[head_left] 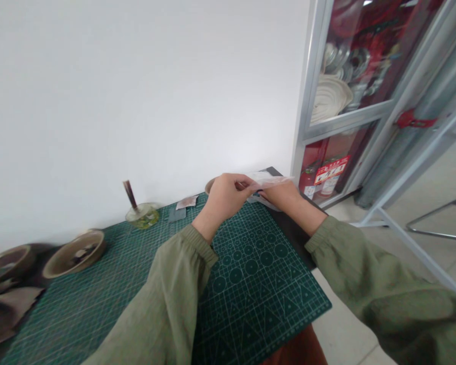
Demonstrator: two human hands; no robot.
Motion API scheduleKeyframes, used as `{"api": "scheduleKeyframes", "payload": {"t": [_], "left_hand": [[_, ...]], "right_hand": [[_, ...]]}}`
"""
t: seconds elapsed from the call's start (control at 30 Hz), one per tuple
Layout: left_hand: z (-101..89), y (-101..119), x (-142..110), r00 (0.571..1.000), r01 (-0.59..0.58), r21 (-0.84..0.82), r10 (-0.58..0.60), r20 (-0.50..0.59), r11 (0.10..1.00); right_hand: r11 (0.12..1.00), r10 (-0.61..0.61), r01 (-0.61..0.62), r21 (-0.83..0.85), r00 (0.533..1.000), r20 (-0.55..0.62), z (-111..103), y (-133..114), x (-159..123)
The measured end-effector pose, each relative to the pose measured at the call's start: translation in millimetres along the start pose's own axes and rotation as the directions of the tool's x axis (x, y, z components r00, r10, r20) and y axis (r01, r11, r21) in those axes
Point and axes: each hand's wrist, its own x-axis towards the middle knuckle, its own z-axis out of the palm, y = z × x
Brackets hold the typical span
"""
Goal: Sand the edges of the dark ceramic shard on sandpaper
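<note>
Both hands are at the far right corner of the green cutting mat [251,299]. My left hand [226,195] is closed, its thumb and fingers pinching the edge of a thin, clear plastic bag [264,178]. Lower and to the right, my right hand [285,196] is at the bag, with film lying over its back. Its fingertips are mostly hidden by the plastic and the left hand, so I cannot tell whether they are inside the bag or grip anything. Behind my left hand, the rim of a tan round dish [209,185] shows.
Left of my hands lie a grey sandpaper-like piece [177,215] and a small pale packet [186,202]. Further left stand a glass dish [142,217] with dark sticks and a tan bowl [78,253] holding small pieces. A white wall rises behind; a glass-doored cabinet [302,126] stands right.
</note>
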Motion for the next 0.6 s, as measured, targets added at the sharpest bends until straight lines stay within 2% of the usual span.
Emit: {"api": "scheduleKeyframes", "payload": {"t": [0.37, 0.6], "left_hand": [[-1.1, 0, 0, 1.000, -0.009, -0.027, 0.009, 0.018, 1.000], [-0.3, -3, 0, 1.000, 0.001, -0.021, -0.001, -0.013, 1.000]], "right_hand": [[0.997, -0.059, 0.059, 0.043, 0.998, -0.016, -3, -9, 5], [0.997, -0.069, 0.070, 0.023, 0.996, -0.059, -16, -6, -14]]}}
